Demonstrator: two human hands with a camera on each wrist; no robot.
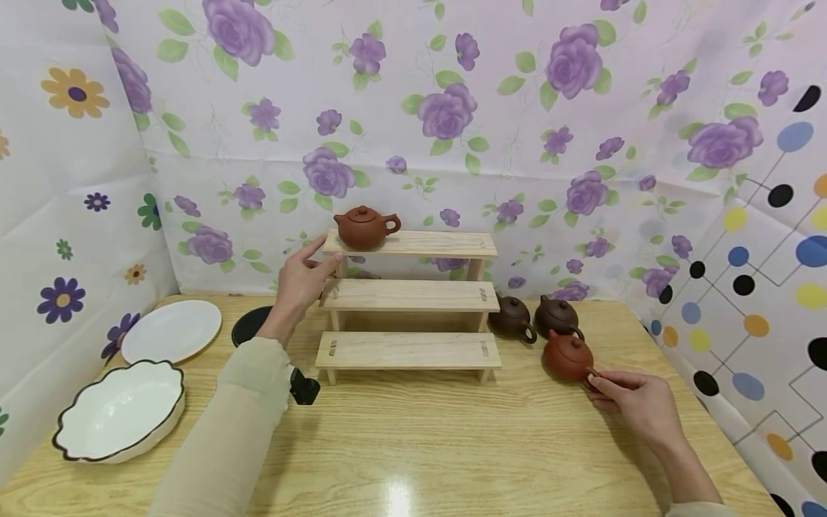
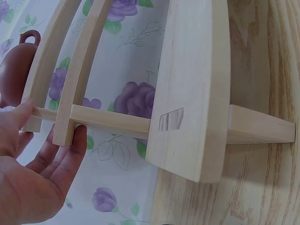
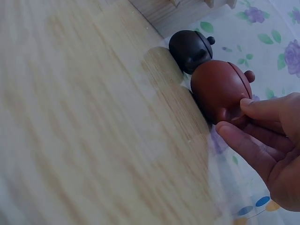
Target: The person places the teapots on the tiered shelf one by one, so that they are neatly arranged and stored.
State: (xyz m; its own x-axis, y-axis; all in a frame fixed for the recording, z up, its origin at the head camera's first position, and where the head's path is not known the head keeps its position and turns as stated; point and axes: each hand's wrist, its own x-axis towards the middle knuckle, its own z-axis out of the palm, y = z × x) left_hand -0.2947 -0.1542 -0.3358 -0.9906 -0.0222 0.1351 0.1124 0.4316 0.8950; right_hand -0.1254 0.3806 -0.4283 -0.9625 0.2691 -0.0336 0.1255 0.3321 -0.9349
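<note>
A three-step wooden shelf (image 1: pixel 408 296) stands against the back cloth, with a reddish-brown teapot (image 1: pixel 362 228) on the left of its top step. At that step's left end, my left hand (image 1: pixel 302 278) holds the shelf; in the left wrist view its thumb and fingers (image 2: pixel 75 150) lie around the wooden end pieces. On the right, my right hand (image 1: pixel 636 402) pinches the handle of a second reddish-brown teapot (image 1: pixel 568 357) between thumb and fingers. That handle is partly hidden by the fingertips in the right wrist view. Two dark brown teapots (image 1: pixel 512 319) are just behind it.
On the left of the table (image 1: pixel 413 438) are a white plate (image 1: pixel 171 332), a scalloped white bowl (image 1: pixel 120 413) with a dark rim, and a black round dish (image 1: pixel 248 324) partly behind my left forearm. Patterned cloths hang at the back and both sides.
</note>
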